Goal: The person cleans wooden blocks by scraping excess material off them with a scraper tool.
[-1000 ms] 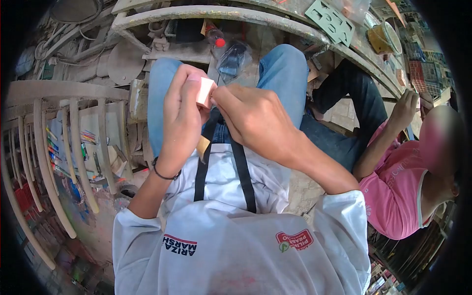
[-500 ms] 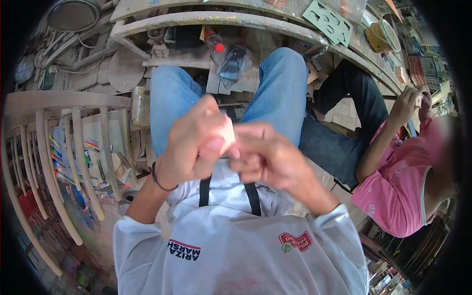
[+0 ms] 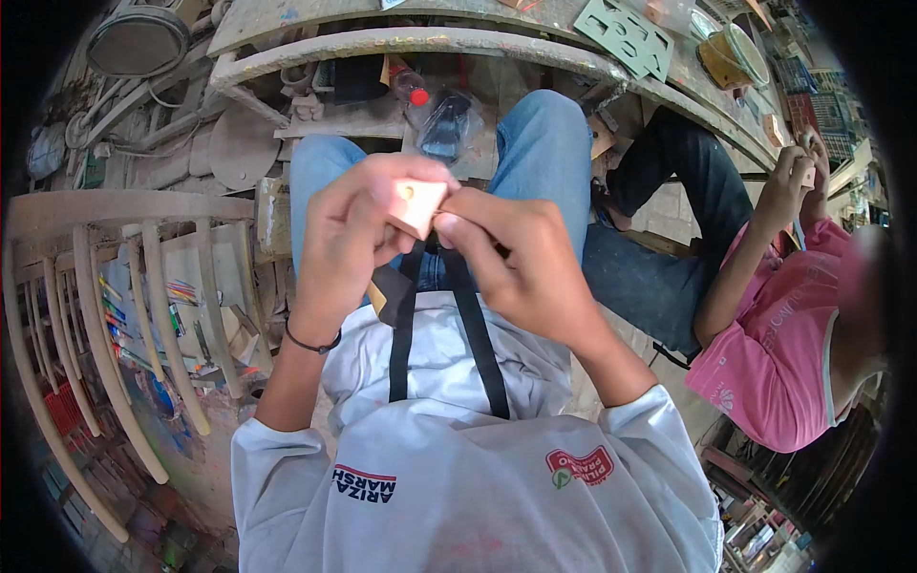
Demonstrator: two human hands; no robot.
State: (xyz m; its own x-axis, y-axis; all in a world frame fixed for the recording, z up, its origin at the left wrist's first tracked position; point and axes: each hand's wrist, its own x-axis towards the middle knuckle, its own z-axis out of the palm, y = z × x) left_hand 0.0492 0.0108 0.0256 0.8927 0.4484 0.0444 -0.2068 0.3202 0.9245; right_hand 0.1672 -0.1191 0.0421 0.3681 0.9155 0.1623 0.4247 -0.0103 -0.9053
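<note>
My left hand (image 3: 344, 224) is closed around a small pale wooden block (image 3: 416, 202), with a round hole showing in its upper face. Thumb and forefinger of my right hand (image 3: 521, 253) are pinched together right at the block's lower right edge; I cannot tell what is between them. Both hands are above my lap, between my knees. Below my left hand, a dark, folded-looking piece with a tan edge (image 3: 390, 294) overlaps the black strap (image 3: 405, 349) on my front.
A worn wooden bench (image 3: 430, 40) stands ahead, bearing a green cut-out template (image 3: 626, 36) and a bucket (image 3: 734, 57). Slatted wooden furniture (image 3: 143, 210) is at left. At right sits a co-worker in a pink shirt (image 3: 764, 353), holding a small block. A plastic bottle (image 3: 409, 86) lies under the bench.
My hands have drawn slightly apart, and the left has turned so the block's holed face shows. The dark piece and more of the straps have come into view below.
</note>
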